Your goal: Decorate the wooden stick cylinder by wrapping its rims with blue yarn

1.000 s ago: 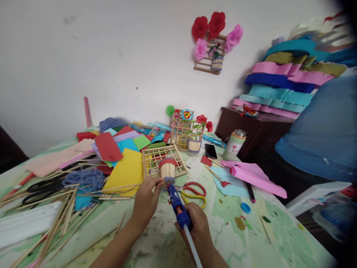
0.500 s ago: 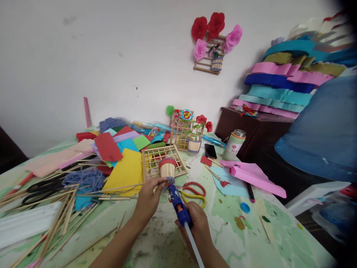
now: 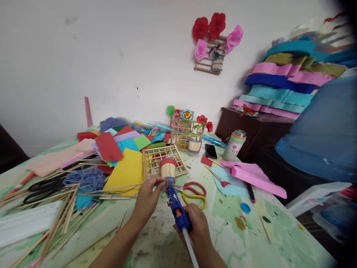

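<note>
Wall [image 3: 83,56]: white, plain, minor dark marks, fills the upper frame. Flower plaque [image 3: 214,41] mounted upper centre. Dark wooden cabinet [image 3: 251,126] at right against the wall, paper rolls [image 3: 281,80] stacked on top. Table [image 3: 279,230]: green-patterned, stained, spans the lower frame. White plastic item [image 3: 315,193], kind unclear, lower right. Light even, shadows soft.

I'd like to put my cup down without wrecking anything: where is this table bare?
The barest stretch of table is the near right corner, past the blue cap and below the pink paper. A smaller gap lies between the right hand, which grips the glue gun, and that cap. The left side is crowded with sticks, yarn and coloured sheets.
</note>
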`<state>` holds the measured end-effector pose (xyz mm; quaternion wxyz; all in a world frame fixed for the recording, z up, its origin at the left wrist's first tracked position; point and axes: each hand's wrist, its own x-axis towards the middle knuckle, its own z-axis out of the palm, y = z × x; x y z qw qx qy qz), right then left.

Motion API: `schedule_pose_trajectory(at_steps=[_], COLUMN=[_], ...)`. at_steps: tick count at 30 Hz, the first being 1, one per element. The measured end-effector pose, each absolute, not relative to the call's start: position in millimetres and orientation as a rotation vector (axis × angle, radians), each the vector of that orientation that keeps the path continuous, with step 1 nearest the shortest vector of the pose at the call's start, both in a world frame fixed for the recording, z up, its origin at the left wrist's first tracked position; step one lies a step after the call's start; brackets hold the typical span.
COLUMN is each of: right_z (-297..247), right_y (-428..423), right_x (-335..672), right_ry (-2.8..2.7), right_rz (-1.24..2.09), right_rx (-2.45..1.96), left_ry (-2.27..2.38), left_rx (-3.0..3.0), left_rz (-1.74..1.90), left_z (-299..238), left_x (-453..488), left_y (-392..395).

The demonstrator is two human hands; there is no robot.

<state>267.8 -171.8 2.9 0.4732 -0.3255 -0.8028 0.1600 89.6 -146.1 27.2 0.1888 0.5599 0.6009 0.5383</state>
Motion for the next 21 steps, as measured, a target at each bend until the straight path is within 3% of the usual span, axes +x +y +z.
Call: schedule_pose_trajectory(at_steps=[12,21], right_z=[6,3], right_y=[-174,-173], right_x=[268,268], right_ry=[-1.973,-1.985], right_rz=[0.381,0.382], right_rx=[-0.814,-0.824], left_ry=[1.790,1.604], left_rx=[1.673,1.401], left_rz=[1.590,1.576], left_z=[38,28], left_x=[94,88], left_y=[-153,-145])
